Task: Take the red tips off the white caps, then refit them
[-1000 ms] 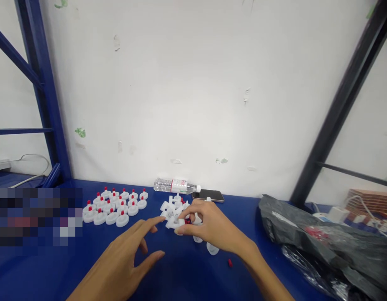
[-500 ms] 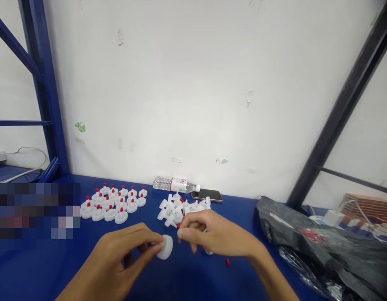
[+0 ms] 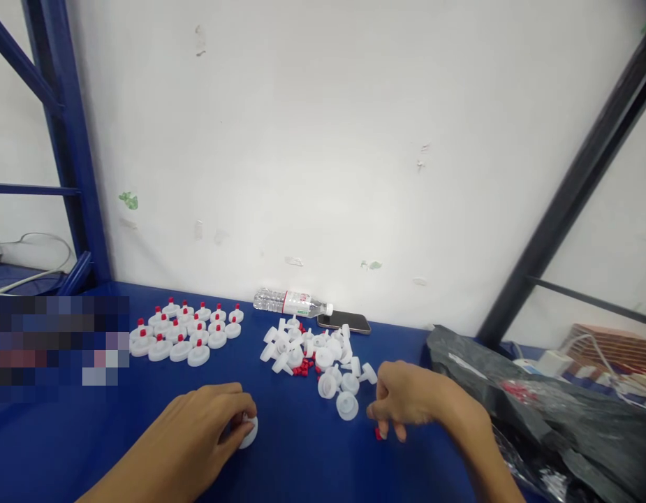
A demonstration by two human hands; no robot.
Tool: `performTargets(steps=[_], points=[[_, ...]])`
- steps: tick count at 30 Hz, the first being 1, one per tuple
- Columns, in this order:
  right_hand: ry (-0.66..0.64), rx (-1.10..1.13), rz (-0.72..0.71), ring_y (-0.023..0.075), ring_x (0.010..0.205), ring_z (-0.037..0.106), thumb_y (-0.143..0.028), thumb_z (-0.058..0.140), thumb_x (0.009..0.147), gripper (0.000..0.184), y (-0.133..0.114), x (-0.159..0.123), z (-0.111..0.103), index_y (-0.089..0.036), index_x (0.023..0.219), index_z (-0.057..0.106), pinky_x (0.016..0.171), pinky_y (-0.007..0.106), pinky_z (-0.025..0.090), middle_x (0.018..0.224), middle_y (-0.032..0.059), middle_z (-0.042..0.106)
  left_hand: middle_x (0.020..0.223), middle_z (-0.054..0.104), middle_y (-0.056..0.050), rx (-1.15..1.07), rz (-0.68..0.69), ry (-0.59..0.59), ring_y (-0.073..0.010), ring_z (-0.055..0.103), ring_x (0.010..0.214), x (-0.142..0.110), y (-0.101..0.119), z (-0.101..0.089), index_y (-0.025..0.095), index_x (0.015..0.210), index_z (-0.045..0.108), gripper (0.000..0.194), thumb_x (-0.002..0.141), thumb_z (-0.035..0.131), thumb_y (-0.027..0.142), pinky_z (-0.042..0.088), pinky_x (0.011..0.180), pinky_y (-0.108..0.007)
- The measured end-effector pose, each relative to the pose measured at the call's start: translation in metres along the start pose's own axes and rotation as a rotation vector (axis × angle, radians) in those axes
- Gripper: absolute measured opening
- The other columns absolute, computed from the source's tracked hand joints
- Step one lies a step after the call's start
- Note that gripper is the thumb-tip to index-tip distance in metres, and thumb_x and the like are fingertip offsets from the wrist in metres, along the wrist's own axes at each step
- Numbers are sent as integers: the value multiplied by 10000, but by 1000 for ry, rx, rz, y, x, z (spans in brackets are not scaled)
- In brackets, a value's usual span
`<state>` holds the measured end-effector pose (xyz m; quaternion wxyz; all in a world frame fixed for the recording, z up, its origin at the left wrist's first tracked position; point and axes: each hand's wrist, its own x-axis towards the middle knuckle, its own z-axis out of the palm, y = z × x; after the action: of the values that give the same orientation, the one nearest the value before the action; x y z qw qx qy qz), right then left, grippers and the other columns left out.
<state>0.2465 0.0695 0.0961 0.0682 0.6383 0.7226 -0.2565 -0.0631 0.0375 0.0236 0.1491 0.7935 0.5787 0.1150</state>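
Tabletop of smooth dark blue (image 3: 302,461) bears all things. Left hand (image 3: 212,433), its thumb and fingers clamped on a round white plastic cap (image 3: 248,434), is at the tabletop, left of the loose white plastic caps (image 3: 347,405). Right hand (image 3: 401,398) has its fingertips at a small red plastic tip (image 3: 378,434); whether they pinch it, I cannot tell.

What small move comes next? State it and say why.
Probably pinch the small red cap with the right hand and lift it: those fingertips are right at it, the left hand holds a round white piece, and the white pieces grouped at left wear red caps.
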Motion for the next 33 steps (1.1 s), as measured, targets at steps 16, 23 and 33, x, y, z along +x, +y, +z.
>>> performTargets(steps=[16, 23, 33], points=[[-128, 130, -124, 117, 553, 556, -171, 642, 770, 132, 2, 1, -3, -187, 716, 760, 510, 216, 400, 606, -23, 682, 977, 740, -29, -8, 0, 43, -215, 688, 874, 2, -2, 3, 299, 1059, 778, 331, 971, 459, 288, 435, 794, -332], [154, 477, -578, 127, 684, 622, -327, 627, 992, 158, -35, -1, 8, -218, 906, 701, 629, 221, 473, 796, -12, 739, 954, 752, -39, -6, -75, 69, -252, 699, 896, 3, -2, 6, 307, 1180, 772, 343, 953, 519, 351, 428, 782, -357], [446, 498, -701, 128, 730, 635, -238, 670, 965, 87, -89, 39, 86, -238, 927, 748, 681, 250, 451, 867, -31, 726, 901, 758, -28, -22, -79, 0, -259, 699, 892, 7, 2, 5, 236, 880, 712, 176, 913, 590, 359, 384, 740, -350]])
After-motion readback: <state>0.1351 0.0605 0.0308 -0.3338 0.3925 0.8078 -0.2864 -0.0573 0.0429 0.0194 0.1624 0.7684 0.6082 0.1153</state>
